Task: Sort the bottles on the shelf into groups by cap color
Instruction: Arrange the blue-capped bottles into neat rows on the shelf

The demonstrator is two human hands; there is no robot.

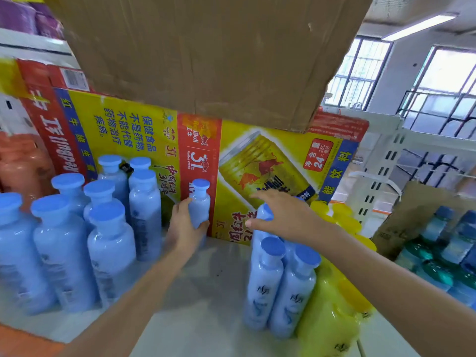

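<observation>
Several blue-capped bottles (110, 235) stand grouped at the left of the white shelf (201, 292). My left hand (184, 228) grips one blue-capped bottle (199, 202) upright in the middle, close to the yellow carton. On the right stand more blue-capped bottles (280, 284), and beside them yellow-capped bottles (334, 300) run toward the back right. My right hand (280, 215) reaches over the rear blue-capped bottle of that right group, fingers spread and relaxed above its cap, which it hides.
A yellow and red drink carton (257, 163) forms the back wall behind the bottles. A brown cardboard box (206, 47) hangs overhead. Orange bottles (18, 161) sit at far left. Teal and blue-capped bottles (448, 248) fill a box at lower right.
</observation>
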